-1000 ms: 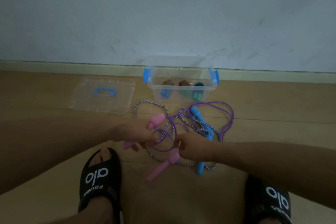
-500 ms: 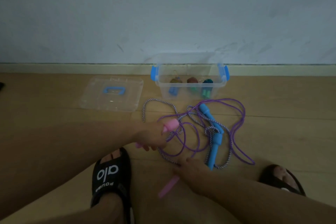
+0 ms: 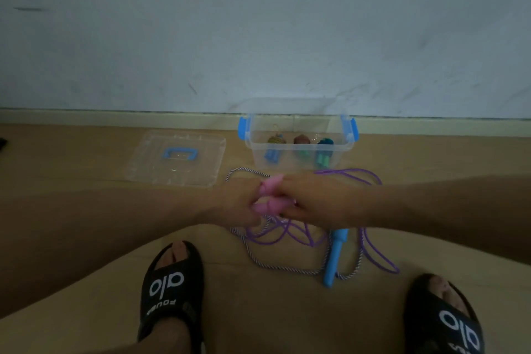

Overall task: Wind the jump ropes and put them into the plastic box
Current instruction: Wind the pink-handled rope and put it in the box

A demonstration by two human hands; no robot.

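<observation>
My left hand [image 3: 238, 202] and my right hand [image 3: 316, 200] meet above the floor, and both grip the pink handles [image 3: 271, 195] of the purple jump rope [image 3: 290, 234]. Its cord hangs in loops below the hands and trails right. A striped rope [image 3: 275, 266] with a blue handle [image 3: 334, 256] lies tangled with it on the floor. The clear plastic box [image 3: 298, 138] with blue latches stands by the wall and holds three wound ropes.
The box's clear lid [image 3: 176, 158] with a blue grip lies flat to the left of the box. Two feet in black slippers [image 3: 172, 287] [image 3: 444, 316] stand at the near edge. The wall and skirting run behind the box.
My right hand picked the second pink handle off the floor and brought it up to the handle in my left hand. Both handles are now held together.
</observation>
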